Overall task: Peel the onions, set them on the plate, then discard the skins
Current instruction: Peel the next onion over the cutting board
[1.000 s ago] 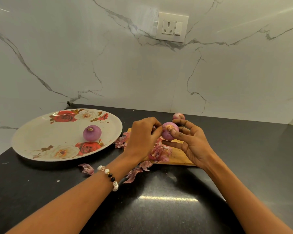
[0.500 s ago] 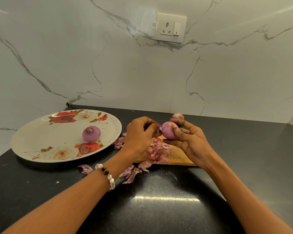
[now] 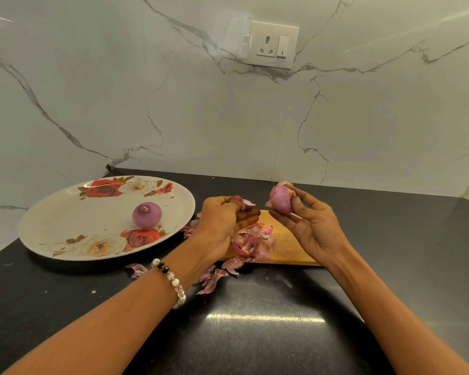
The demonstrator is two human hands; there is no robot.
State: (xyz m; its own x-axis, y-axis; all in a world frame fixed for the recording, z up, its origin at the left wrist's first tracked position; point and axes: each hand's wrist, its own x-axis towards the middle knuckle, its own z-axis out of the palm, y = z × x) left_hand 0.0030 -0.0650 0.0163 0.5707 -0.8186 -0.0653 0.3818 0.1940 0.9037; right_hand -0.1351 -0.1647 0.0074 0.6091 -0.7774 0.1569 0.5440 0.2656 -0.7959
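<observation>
While the right hand (image 3: 313, 226) holds a partly peeled onion (image 3: 280, 199) up over the far end of the cutting board (image 3: 287, 247), thumb on its right side and fingers curled under it, the left hand (image 3: 224, 220) sits just to the left, apart from the onion, fingers curled and pinching a strip of skin (image 3: 246, 204). A second onion shows only as a sliver behind the held one. Loose skins (image 3: 251, 243) lie heaped on the board below and between the hands; more skins (image 3: 214, 277) are scattered on the black bench (image 3: 255, 334) at the board's near-left edge, one scrap (image 3: 136, 269) just near of the plate. Floral plate (image 3: 65, 220) sits left of the board on the bench, holding one peeled onion (image 3: 146, 214), right of centre, root end up. Left wrist wears a bead bracelet (image 3: 172, 280).
</observation>
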